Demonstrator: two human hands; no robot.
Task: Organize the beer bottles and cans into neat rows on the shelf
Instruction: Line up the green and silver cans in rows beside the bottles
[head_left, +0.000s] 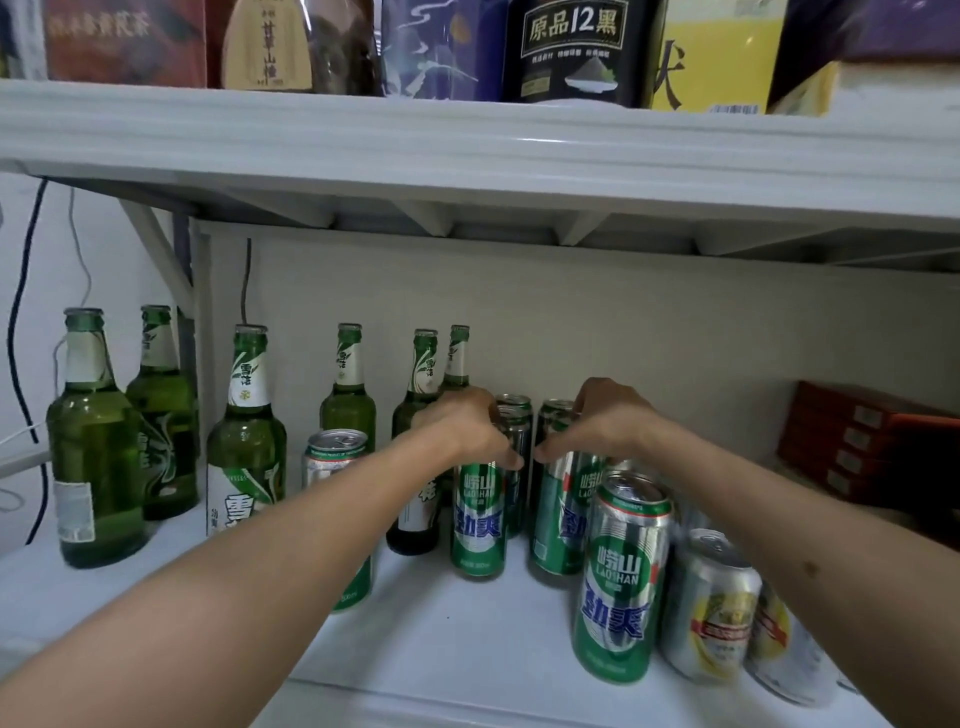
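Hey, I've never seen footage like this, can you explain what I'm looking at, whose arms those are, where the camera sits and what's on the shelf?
There is no machine here. One wide-angle camera sits on a person's head and looks forward and down, so the two bare arms reaching in are their own. The left hand grips the top of a tall green can, and the right hand grips the top of the green can beside it. Both cans stand on a white shelf. Green glass bottles stand to the left, and more cans to the right. Red boxes are stacked at the far right. Another shelf above holds cartons.
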